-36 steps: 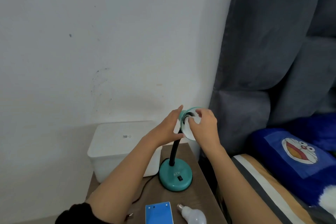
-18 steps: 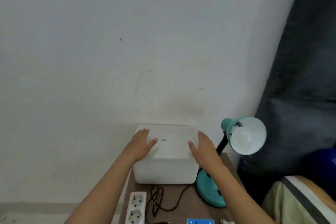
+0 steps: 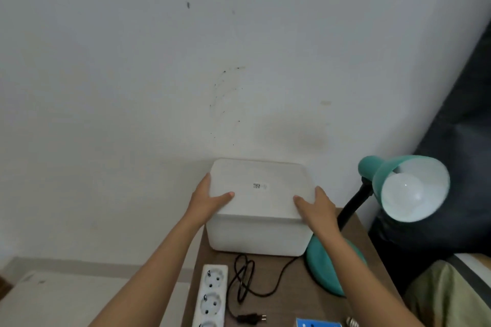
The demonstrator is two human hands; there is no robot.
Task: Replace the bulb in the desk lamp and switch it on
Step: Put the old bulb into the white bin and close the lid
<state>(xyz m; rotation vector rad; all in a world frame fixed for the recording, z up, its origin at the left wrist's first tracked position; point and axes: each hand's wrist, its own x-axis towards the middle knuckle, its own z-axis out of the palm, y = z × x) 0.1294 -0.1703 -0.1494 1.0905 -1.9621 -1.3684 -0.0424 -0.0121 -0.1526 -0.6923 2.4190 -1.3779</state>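
Note:
The teal desk lamp [image 3: 386, 167] stands at the table's right side on a round base [image 3: 324, 268], its shade turned toward me with a white bulb [image 3: 406, 191] seated inside, unlit. Its black cord [image 3: 245, 277] lies coiled on the table and ends in an unplugged plug [image 3: 252, 318]. A white power strip [image 3: 212, 295] lies beside the cord. My left hand [image 3: 210, 198] and my right hand [image 3: 314, 206] grip the two sides of the lid of a white plastic box [image 3: 259, 236]. The screw base of another bulb [image 3: 352, 322] peeks in at the bottom edge.
The small brown table [image 3: 287, 302] stands against a white wall. A blue carton [image 3: 317, 323] shows at the bottom edge. A dark curtain [image 3: 462, 114] hangs on the right, with bedding [image 3: 451, 289] below it.
Both hands left the lamp shade and moved left onto the white box, then closed on its lid edges. My view swung left, bringing the power strip and cord into sight.

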